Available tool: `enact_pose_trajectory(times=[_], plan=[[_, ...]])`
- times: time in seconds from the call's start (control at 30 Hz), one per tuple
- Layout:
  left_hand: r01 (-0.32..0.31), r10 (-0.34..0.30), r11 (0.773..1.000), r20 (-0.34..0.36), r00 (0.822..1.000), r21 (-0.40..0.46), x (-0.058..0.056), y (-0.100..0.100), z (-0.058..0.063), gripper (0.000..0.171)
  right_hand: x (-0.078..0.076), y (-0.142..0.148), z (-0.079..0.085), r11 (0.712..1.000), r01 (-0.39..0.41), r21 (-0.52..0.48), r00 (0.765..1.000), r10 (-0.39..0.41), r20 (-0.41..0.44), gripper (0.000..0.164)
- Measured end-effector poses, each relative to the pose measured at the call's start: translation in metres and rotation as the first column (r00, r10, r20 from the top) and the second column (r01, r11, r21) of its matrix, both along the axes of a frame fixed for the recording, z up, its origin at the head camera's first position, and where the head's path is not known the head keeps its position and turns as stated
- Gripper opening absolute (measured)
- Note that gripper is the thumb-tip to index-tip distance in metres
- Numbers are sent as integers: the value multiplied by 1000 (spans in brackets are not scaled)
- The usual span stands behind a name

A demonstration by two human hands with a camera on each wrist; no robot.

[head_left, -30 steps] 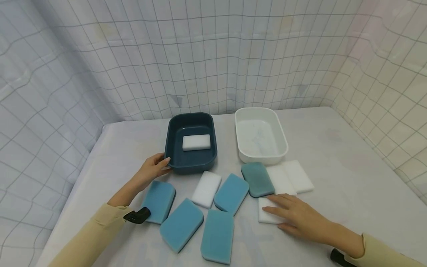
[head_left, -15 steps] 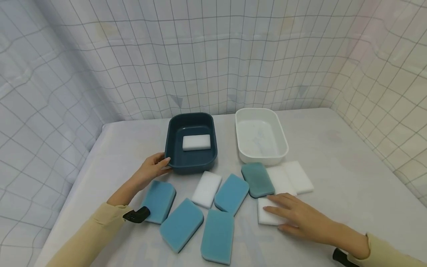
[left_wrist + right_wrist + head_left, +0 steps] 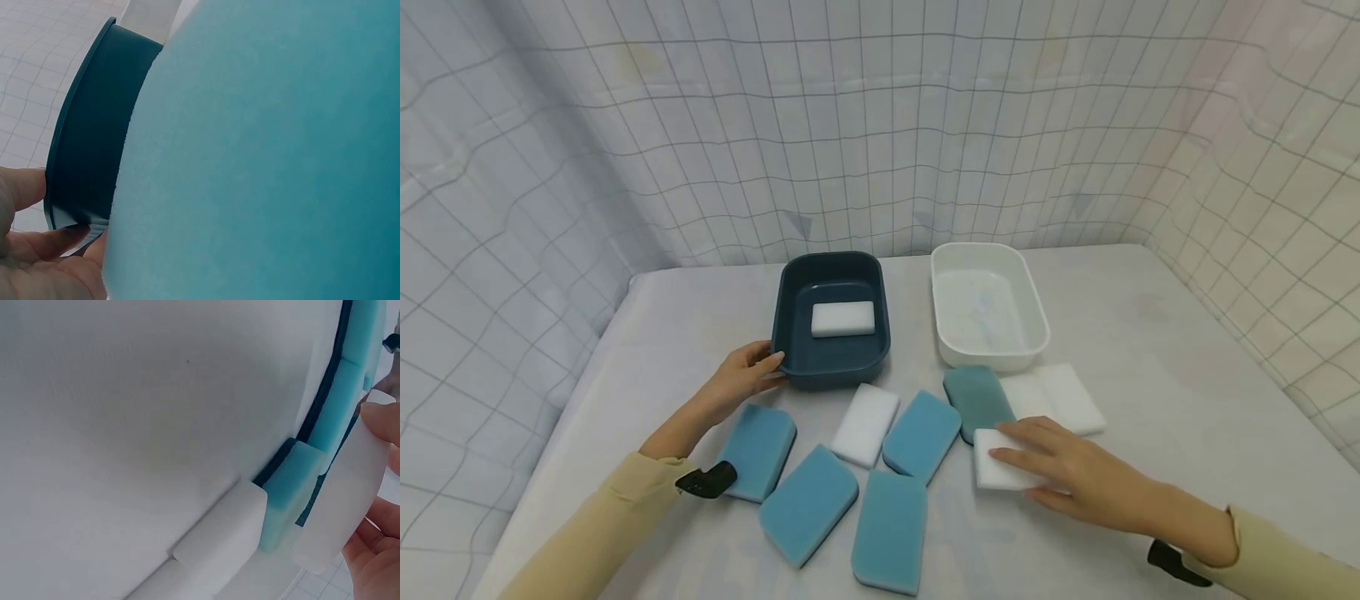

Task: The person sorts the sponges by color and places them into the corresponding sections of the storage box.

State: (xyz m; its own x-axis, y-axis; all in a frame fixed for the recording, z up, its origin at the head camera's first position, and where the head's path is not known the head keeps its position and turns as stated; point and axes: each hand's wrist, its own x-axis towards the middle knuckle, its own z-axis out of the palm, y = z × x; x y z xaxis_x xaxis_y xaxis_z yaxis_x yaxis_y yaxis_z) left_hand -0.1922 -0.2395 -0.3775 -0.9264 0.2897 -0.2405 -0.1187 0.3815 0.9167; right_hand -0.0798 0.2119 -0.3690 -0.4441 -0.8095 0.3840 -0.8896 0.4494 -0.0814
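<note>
My left hand (image 3: 737, 382) grips the front left corner of a dark blue tub (image 3: 827, 381), thumb at the rim. A white sponge lies inside the tub. In the left wrist view a blue sponge (image 3: 262, 156) covers most of the picture and hides part of the tub's wall (image 3: 94, 119). My right hand (image 3: 1078, 477) holds a white sponge (image 3: 995, 471) between thumb and fingers. In the right wrist view this white sponge (image 3: 344, 487) is off the table, above the row of sponges. It overlaps the edge of a teal sponge (image 3: 977, 402) in the head view.
A white tub (image 3: 988, 312) stands right of the dark one. In front lie several blue sponges (image 3: 808, 504) with dark undersides and a white sponge (image 3: 865, 425). More white sponges (image 3: 1067, 396) lie before the white tub. Grid-patterned cloth (image 3: 880, 125) walls in the table.
My right hand has picked the white sponge up off the table and moved it slightly away from me. The left hand has stayed at the dark tub's corner.
</note>
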Motion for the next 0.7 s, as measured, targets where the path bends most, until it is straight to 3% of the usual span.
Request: enact_pose_trajectory(times=[0.33,0.57,0.7], plan=[[-6,6,1000,-16,1000,7,1,2,1,60,-15,-8,15,999,-32,5,999,32,-23,46],[-11,11,1000,-14,1000,-9,3,2,1,58,-26,-16,20,999,-30,17,999,31,-44,70],[-23,23,1000,-15,1000,-8,3,2,0,58,-34,-21,22,999,-38,4,997,38,-64,73]])
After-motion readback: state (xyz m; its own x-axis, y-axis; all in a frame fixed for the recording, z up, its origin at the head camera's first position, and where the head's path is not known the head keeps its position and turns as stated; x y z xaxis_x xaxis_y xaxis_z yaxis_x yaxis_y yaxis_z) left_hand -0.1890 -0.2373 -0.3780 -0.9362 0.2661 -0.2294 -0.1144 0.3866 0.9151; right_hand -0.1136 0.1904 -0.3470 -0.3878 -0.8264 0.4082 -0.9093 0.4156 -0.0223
